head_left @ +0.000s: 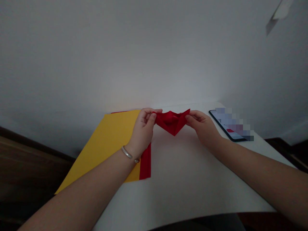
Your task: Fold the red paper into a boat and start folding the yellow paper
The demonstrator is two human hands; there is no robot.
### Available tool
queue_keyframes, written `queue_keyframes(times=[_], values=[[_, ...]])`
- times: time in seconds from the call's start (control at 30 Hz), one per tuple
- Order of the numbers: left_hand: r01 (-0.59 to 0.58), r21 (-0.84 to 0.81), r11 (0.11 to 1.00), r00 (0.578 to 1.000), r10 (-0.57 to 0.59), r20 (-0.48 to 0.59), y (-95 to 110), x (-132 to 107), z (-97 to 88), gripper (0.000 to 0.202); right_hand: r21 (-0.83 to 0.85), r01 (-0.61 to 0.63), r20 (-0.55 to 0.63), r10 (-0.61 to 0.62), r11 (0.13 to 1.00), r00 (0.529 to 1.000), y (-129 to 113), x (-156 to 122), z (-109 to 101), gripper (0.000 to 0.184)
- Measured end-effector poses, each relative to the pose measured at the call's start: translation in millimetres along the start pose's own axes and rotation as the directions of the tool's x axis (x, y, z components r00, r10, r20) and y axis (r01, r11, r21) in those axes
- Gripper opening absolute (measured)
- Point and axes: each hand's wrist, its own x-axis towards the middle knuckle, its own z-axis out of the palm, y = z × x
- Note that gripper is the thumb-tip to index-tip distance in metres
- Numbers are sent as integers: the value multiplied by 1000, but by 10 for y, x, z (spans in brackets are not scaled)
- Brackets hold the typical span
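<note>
A piece of folded red paper (174, 123) is stretched between my two hands above the white table. Its lower edge comes to a downward point, and creased layers bulge at its middle. My left hand (145, 123) pinches the left corner between thumb and fingers; a silver bangle circles that wrist. On the other side, my right hand (198, 122) grips the right corner the same way, and the paper's tip sticks up beside the fingers. Beneath my left forearm lies a yellow sheet (115, 131), with a red sheet (145, 163) showing along its right edge.
A phone (231, 128) with a lit, partly blurred screen lies at the table's right side. The white table (187, 183) meets a pale wall (154, 57) at the back. Brown wooden furniture (29, 160) stands at the left, below the table's level.
</note>
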Motion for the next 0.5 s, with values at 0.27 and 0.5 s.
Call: queue_keyframes(times=[0.27,0.5], values=[[65,-86,994,997,-69,-45,-9,3,-13,12,86,18,-53,-14,996,999,83,37,20,9],[74,-115,991,991,-86,-100,-45,32,-30,13,128,-5,-66,13,992,998,136,58,-20,10]])
